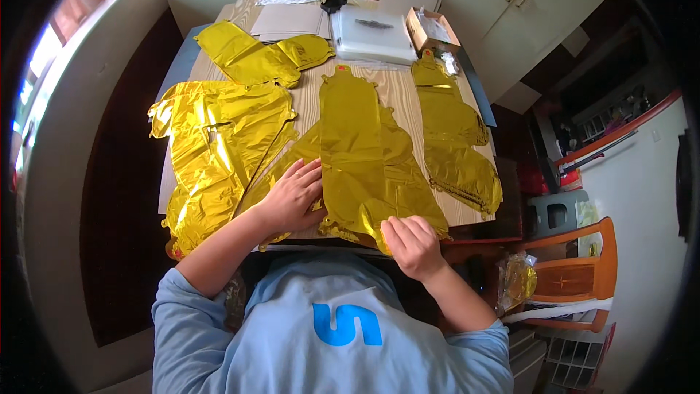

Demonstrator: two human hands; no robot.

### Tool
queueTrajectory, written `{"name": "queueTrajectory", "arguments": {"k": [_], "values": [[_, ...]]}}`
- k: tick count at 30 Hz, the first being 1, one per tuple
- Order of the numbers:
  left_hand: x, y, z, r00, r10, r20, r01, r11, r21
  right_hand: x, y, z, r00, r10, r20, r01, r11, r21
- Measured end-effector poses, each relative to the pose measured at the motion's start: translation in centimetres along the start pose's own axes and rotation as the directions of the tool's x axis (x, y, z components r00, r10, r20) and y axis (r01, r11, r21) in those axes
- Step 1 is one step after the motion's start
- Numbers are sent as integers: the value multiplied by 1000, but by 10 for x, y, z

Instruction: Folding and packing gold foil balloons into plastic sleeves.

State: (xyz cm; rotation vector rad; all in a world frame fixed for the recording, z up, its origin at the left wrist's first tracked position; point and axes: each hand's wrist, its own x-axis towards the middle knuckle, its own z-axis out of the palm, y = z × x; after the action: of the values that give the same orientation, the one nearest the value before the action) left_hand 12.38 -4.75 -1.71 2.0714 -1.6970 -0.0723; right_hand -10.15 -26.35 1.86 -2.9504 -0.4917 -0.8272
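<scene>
A flat, uninflated gold foil balloon (351, 128) lies lengthwise in the middle of the table, over more gold foil that shows on both sides of it. My left hand (293, 195) rests with fingers stretched out on the foil at its left edge. Near the table's front edge my right hand (413, 245) is closed on the lower end of the balloon, which is creased and slightly lifted there. Its fingertips are partly hidden. To the left spreads a large, crinkled gold foil balloon (211, 146).
Another gold foil balloon (248, 55) lies at the far left, and one more (448, 113) at the right. Along the back are a stack of clear plastic bags (373, 40), grey boards (292, 20) and a small open box (440, 38). A wooden chair (565, 273) stands at right.
</scene>
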Motion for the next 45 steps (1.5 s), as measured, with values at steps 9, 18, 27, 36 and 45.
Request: {"name": "queueTrajectory", "arguments": {"k": [9, 18, 27, 36, 45], "values": [[-5, -3, 1, 999, -18, -50, 19, 1000, 17, -4, 4, 13, 1000, 0, -3, 0, 1000, 0], [-15, -16, -24, 979, -121, -165, 136, 987, 82, -2, -1, 15, 1000, -12, 11, 11, 1000, 13], [10, -1, -12, 990, 28, -142, -25, 999, 29, -11, -14, 21, 998, 19, 62, -22, 999, 42], [32, -3, 15, 985, 64, -157, -57, 997, 49, -26, -33, -18, 976, 174, 130, -188, 977, 103], [29, -2, 15, 997, 30, -68, -29, 1000, 9, -92, -52, 36, 70, 738, 671, -383, -601, 702]]}}
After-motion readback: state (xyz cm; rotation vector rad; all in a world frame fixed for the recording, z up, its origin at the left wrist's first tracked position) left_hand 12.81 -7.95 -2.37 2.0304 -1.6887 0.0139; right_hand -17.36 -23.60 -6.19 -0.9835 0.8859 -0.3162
